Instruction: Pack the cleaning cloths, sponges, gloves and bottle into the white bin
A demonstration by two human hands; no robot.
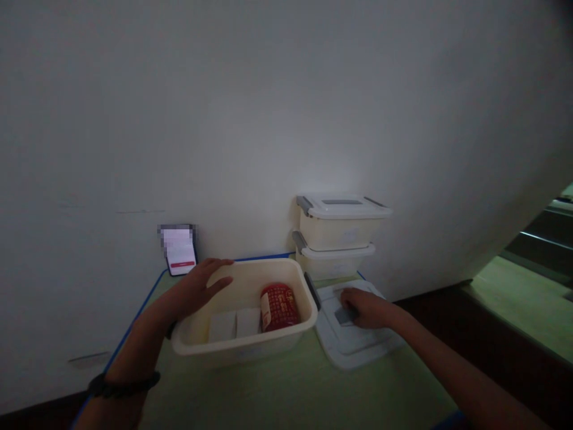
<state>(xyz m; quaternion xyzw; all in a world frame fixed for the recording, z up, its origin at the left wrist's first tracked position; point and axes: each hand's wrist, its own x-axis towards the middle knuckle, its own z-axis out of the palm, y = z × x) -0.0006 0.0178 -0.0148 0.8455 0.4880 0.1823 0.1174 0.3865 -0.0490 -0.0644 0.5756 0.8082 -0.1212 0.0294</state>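
A cream storage box (248,344) without its lid sits on the table. Inside it are a red container with pale printing (280,307) and white box-shaped items (235,324). My left hand (199,289) is over the box's left end with fingers stretched out and apart; whether the palm rests on the rim is hard to tell. To the right of the box lies a white lid (353,352), flat on the table. My right hand (364,307) is closed at the lid's grey handle (344,316), its fingertips partly hidden.
Two lidded boxes, an upper box (333,233) and a lower box (333,266), are stacked against the wall at the back. A lit phone (181,248) leans on the wall at the back left. The green table (268,394) has blue edging.
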